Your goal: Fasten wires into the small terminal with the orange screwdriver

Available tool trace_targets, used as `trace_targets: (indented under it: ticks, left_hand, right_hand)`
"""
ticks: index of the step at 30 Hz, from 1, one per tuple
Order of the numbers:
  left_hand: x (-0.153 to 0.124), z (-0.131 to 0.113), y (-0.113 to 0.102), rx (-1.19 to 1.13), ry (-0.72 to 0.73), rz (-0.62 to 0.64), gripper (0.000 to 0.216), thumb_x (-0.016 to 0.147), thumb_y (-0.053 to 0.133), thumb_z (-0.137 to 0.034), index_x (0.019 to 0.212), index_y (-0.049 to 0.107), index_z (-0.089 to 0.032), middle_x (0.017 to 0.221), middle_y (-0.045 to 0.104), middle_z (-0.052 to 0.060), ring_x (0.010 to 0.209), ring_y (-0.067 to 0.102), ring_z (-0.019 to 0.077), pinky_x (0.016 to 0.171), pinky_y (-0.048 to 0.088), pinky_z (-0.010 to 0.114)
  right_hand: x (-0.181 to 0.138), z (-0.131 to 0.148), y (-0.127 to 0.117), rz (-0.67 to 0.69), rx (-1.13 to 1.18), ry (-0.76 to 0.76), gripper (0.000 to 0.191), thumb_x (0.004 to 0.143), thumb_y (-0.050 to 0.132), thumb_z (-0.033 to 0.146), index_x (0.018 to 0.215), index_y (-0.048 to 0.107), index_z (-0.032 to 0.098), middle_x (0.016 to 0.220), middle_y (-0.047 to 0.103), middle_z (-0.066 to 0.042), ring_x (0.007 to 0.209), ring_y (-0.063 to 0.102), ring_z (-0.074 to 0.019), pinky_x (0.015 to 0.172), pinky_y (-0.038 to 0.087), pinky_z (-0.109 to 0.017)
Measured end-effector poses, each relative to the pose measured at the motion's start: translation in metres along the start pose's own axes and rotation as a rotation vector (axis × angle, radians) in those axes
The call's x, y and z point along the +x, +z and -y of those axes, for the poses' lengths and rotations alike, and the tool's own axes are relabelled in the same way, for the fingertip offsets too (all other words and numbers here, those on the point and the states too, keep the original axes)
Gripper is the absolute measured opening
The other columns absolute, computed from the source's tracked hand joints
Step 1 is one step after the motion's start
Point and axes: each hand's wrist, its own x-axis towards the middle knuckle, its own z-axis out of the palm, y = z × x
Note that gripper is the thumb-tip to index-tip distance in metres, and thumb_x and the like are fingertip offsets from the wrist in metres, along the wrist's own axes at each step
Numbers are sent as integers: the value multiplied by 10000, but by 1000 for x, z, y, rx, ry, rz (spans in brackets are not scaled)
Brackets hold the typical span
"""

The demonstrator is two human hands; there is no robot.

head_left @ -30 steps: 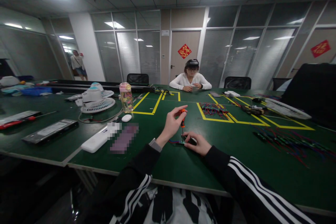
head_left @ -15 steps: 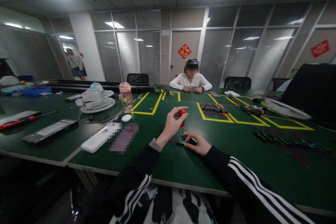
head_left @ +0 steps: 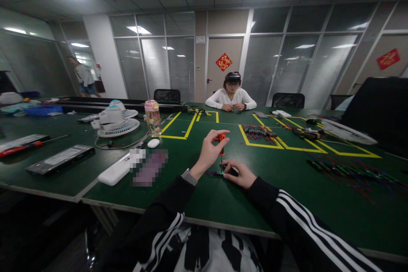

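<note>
My left hand (head_left: 211, 149) is closed around the orange and black handle of a screwdriver (head_left: 222, 139), which stands upright with its thin shaft pointing down. The tip meets a small green circuit board (head_left: 219, 173) lying on the green table (head_left: 197, 197); red and blue wires run out from the board's left side. My right hand (head_left: 240, 174) pinches the board's right end between thumb and fingers. Beneath that hand shows a black part (head_left: 233, 171), partly hidden by the fingers.
Bundles of wired boards (head_left: 259, 133) lie inside yellow tape, with more wired boards (head_left: 357, 174) at right. To the left are a white case (head_left: 116, 171), a bottle (head_left: 153, 119), a hard drive (head_left: 60, 158) and fan parts (head_left: 117, 121). A person (head_left: 231, 95) sits opposite.
My hands, the screwdriver and the board look almost unmoved. Across the table, the seated person's hands have shifted slightly, and a person in the left background has moved left.
</note>
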Motion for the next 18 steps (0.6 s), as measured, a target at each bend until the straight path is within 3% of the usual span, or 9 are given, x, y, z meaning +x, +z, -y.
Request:
trace_targets:
  ticks: [3,7,10,14,18]
  left_hand:
    - [-1,1,-1,45,26,2,264,861,605,-298,1098,693,-224,1059,603,59,937,596,157,816,482,253]
    - [0,2,1,-99,-71,94,361,945,432,-270,1266,590,-221,1127,641,72,971,632,160,846,496,274]
    - [0,1,2,-124,-101,86,364,919,496,-280,1260,587,-193,1049,669,76,898,650,163,763,513,261]
    - [-2,-1,2,69,31,-12,259,837,643,-277,1079,690,-195,956,615,46,850,596,137,786,487,244]
    - [-3,0,1,64,36,33,299,912,534,-303,1175,657,-230,1095,594,65,971,594,157,861,476,261]
  right_hand:
    - [0,0,0,0,2,-1,142,729,709,309,745,623,196,1141,695,-134,1157,616,-293,1055,380,-542]
    - [0,0,0,-7,1,-3,146,724,715,307,740,623,195,1134,698,-133,1152,621,-296,1058,379,-540]
    - [0,0,0,0,-12,1,124,726,706,285,742,624,193,1134,698,-135,1163,612,-302,1058,373,-545]
    - [0,0,0,1,-16,12,114,725,700,267,738,617,190,1147,694,-139,1169,607,-308,1049,378,-551]
    - [0,0,0,3,-13,9,115,729,700,276,742,623,191,1142,694,-139,1173,604,-297,1044,391,-533]
